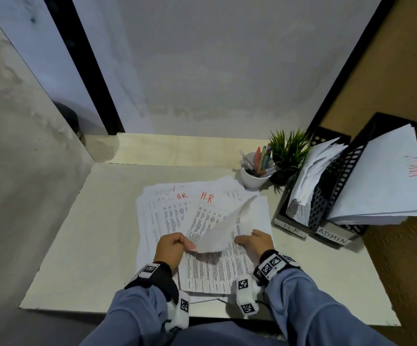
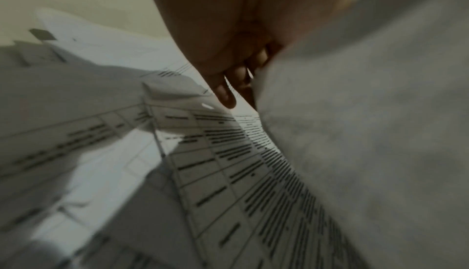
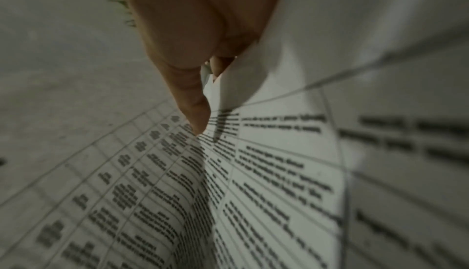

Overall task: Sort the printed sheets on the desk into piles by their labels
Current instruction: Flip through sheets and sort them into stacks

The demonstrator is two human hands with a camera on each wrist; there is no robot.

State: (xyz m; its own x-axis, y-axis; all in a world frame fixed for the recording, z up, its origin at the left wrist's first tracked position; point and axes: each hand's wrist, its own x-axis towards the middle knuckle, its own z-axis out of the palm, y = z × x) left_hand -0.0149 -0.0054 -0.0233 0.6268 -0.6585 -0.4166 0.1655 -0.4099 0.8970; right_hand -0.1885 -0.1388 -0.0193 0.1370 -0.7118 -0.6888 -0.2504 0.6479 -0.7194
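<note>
A loose pile of printed sheets [image 1: 167, 218] lies spread at the desk's middle, and two of them show a red "H.R" label [image 1: 207, 196]. My left hand [image 1: 175, 245] pinches the near corner of one sheet [image 1: 223, 228], which is lifted and curled with its blank back towards me; the same sheet [image 2: 368, 133] fills the right of the left wrist view. My right hand [image 1: 253, 242] rests on the pile's right side with loosely curled fingers. Its thumb [image 3: 195, 113] touches the top printed sheet [image 3: 253, 173], and its fingers are partly hidden behind the lifted sheet's curl.
At the right stand two black mesh trays, one labelled HR [image 1: 291, 227] and one labelled ADMIN [image 1: 332, 239], both holding papers. A white cup of pens [image 1: 253, 178] and a small green plant [image 1: 289, 151] stand behind the pile. Bare desk [image 1: 97, 233] lies to the left.
</note>
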